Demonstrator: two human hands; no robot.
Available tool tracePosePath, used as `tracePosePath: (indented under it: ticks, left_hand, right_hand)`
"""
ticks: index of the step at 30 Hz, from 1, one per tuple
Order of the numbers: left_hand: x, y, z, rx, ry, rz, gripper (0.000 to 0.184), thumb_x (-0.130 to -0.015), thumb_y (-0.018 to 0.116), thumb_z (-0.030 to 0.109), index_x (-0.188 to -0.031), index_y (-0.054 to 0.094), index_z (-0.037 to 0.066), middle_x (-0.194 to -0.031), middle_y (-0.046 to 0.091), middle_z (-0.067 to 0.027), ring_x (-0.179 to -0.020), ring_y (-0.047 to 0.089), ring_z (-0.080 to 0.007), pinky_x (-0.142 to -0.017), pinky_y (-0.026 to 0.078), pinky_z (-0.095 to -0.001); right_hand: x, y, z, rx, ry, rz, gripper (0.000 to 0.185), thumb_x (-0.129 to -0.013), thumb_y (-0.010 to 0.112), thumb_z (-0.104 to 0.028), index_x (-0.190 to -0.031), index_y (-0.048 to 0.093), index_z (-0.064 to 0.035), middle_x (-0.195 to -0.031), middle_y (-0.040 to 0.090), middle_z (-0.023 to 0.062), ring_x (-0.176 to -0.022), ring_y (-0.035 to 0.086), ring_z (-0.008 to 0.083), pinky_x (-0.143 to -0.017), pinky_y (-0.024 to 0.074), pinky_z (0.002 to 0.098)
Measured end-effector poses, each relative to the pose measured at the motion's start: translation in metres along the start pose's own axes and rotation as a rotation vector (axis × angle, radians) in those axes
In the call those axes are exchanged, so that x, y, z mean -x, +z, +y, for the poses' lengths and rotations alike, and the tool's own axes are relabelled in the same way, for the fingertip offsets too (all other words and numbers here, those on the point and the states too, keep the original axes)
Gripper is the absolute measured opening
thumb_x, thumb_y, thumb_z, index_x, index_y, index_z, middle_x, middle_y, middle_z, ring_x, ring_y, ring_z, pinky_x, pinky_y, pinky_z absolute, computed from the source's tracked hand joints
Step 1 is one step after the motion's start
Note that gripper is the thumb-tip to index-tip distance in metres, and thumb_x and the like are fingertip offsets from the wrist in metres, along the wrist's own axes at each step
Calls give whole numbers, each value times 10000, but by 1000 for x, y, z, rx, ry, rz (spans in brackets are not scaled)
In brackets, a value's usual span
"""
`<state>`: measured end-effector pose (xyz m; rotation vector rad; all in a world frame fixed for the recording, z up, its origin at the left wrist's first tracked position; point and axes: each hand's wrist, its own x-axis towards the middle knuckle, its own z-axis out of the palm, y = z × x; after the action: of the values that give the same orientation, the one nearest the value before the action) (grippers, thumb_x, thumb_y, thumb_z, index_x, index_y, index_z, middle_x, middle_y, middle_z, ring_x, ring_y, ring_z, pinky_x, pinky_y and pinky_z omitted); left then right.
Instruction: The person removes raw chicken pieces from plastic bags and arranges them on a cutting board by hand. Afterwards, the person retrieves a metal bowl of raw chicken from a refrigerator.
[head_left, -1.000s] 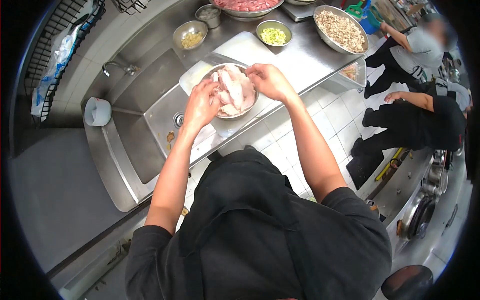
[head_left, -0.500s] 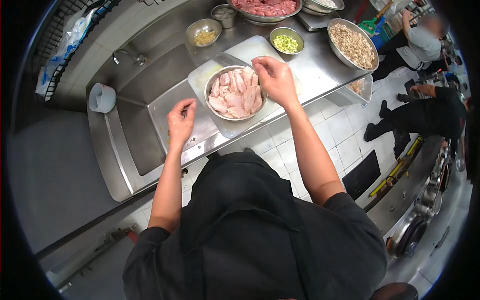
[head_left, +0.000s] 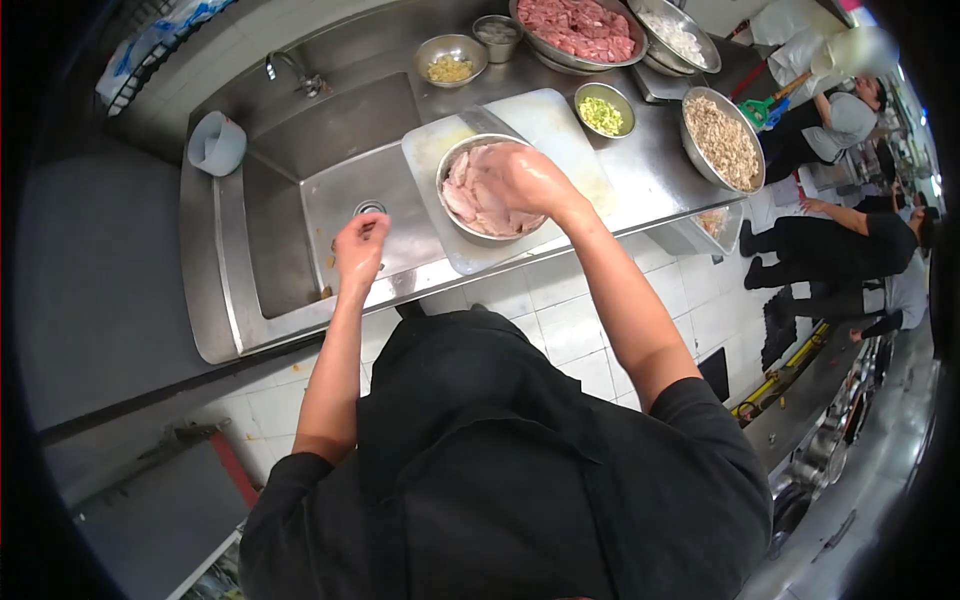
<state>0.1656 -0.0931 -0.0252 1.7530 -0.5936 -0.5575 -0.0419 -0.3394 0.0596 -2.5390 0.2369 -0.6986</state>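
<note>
A round metal bowl holds pale raw chicken pieces and stands on a white cutting board. My right hand reaches over the bowl's right side, palm down, fingers at the meat. Those fingers are blurred and partly hidden, so whether they grip a piece does not show. Over the front of the sink, left of the board, my left hand hovers with wet, curled fingers drawn together. Nothing shows in it.
Behind the board are bowls of chopped yellowish bits, chopped greens, red meat and brown mince. A faucet rises behind the sink. Several people stand at right, one in black. A clear bin sits below the counter's edge.
My right hand has gone from beside the bowl's rim down onto the chicken. My left hand stays over the sink, slightly lower. The view has shifted, and another person shows at right.
</note>
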Motion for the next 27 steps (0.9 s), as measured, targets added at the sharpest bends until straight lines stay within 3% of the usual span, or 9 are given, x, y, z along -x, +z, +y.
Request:
tracePosePath:
  ticks: [4,8,10,12,13,20,24,26,27]
  left_hand:
    - [13,52,53,34,-217,-335,268,-935,720,256,-1027,675,8,-880,683,-65,-752,652,-142,-664,522,-276]
    - [5,87,49,200,-415,-432,183,-908,683,163,-911,629,-12,-803,657,-91,-662,646,-159,-586,528,-292]
    - [7,90,47,255,-422,-384,127,-895,637,100,-838,604,-8,-751,638,-93,-597,627,-166,-531,513,-289]
    - [9,92,46,262,-373,-337,140,-891,638,104,-819,608,-12,-732,633,-89,-589,624,-165,-524,510,-287]
    - [7,93,45,265,-367,-333,140,-891,638,104,-819,608,-12,-732,633,-89,-589,624,-165,-524,510,-287]
    - [-8,97,46,177,-349,-334,160,-881,620,119,-776,614,-1,-688,631,-94,-580,622,-163,-513,501,-292]
    - [-18,98,41,107,-311,-339,193,-899,634,148,-775,624,1,-687,637,-89,-574,620,-155,-516,505,-289]
    - [-25,97,43,105,-317,-367,199,-902,640,156,-778,627,1,-689,641,-86,-577,623,-151,-522,509,-287]
    - [-27,97,43,101,-326,-392,205,-906,646,164,-781,630,2,-691,644,-82,-580,625,-148,-528,512,-284]
  right_hand:
    - [-42,26,-10,192,-84,-649,235,-787,677,-211,-952,712,-47,-959,712,184,-922,671,403,-830,521,506]
    - [-73,38,-3,222,-50,-965,355,-749,714,-336,-953,715,-45,-964,718,190,-899,676,395,-773,527,487]
    - [-81,41,-10,239,20,-1060,412,-745,722,-388,-984,732,-53,-976,732,169,-935,685,360,-884,507,471]
    - [-83,54,-2,332,61,-1129,354,-755,754,-411,-965,786,-128,-1002,761,103,-1016,699,315,-1049,402,458]
    - [-84,64,0,457,98,-1211,378,-777,744,-419,-1024,782,-135,-1080,757,83,-1125,669,280,-1162,268,460]
    - [-75,55,-1,511,49,-1200,390,-819,690,-419,-1050,773,-115,-1152,734,107,-1184,635,273,-1116,332,448]
    - [-57,19,9,566,-81,-1199,314,-876,614,-385,-1057,778,-187,-1167,721,78,-1244,594,259,-1125,331,449]
    - [-39,1,32,320,-264,-882,297,-904,595,-373,-1071,783,-215,-1329,656,58,-1361,500,237,-1139,317,457]
    - [-34,-5,39,322,-259,-886,297,-904,595,-373,-1071,783,-215,-1329,656,58,-1361,500,237,-1139,317,457]
